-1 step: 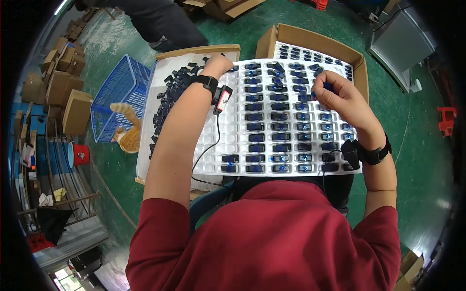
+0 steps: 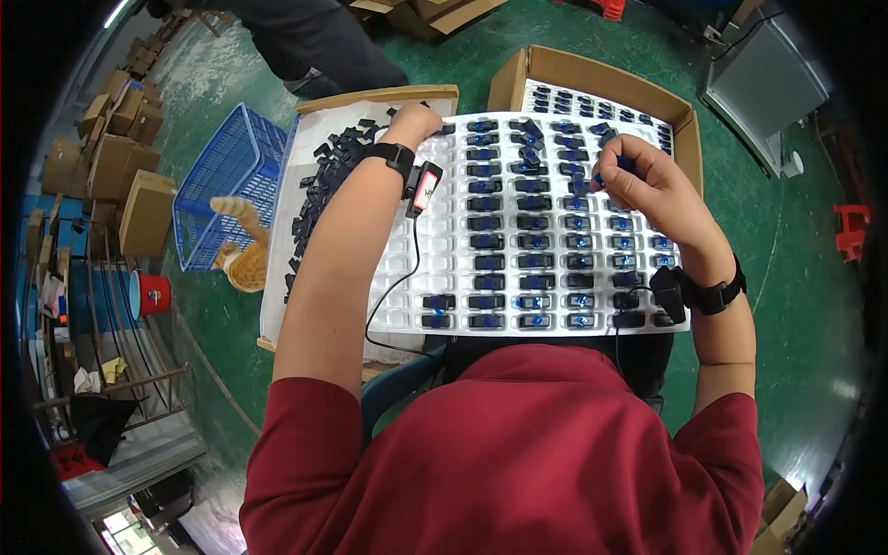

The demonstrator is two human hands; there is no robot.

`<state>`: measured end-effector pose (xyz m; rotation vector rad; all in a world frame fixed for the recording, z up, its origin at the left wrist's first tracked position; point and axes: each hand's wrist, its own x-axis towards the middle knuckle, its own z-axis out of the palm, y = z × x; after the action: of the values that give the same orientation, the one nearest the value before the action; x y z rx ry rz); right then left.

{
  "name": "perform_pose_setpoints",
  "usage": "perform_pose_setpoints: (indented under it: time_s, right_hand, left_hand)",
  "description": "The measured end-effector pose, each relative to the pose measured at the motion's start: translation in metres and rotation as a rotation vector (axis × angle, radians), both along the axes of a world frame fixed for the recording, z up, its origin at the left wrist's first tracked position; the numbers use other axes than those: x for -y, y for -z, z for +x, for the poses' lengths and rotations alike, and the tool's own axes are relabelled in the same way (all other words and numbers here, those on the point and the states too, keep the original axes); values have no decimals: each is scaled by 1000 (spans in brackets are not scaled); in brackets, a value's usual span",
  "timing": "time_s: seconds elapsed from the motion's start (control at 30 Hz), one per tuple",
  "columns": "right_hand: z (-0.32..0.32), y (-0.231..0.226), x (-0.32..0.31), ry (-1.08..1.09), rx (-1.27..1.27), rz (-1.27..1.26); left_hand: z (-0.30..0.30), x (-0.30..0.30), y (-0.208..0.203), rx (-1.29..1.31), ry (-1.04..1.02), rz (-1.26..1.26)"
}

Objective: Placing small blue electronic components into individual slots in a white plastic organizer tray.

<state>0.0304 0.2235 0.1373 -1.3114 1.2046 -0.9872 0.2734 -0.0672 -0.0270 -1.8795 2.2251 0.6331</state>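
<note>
A white moulded tray (image 2: 444,245) lies in front of me, its pockets holding rows of small black rectangular pieces (image 2: 486,223) with shiny blue patches. Several pieces lie crooked on top of others near the far middle. My left hand (image 2: 418,125) reaches over the tray's far left corner, beside a black piece; its fingers are mostly hidden from view. Over the right part of the tray, my right hand (image 2: 655,190) is closed, thumb and fingers pinched together. Something dark blue shows within its curled fingers, too covered to name.
A heap of loose black pieces (image 2: 319,190) lies on a white-lined box left of the tray. Behind stands an open carton (image 2: 601,74) with another filled tray. A blue crate (image 2: 208,190) and an orange cat (image 2: 247,268) are at left. Another person's leg (image 2: 319,46) shows beyond.
The other person's leg at the far side has shifted slightly to the right. My hands have hardly moved.
</note>
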Motion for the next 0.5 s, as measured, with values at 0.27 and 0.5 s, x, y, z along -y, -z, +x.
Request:
perform_pose_setpoints:
  time_s: [0.27,0.5]
  right_hand:
    - [9,14,18,-42,-44,-92]
    - [33,22,42,-101,-98,15]
  left_hand:
    - [10,-19,-17,-769,-472,308]
    - [26,-59,-62,-875,-165,250]
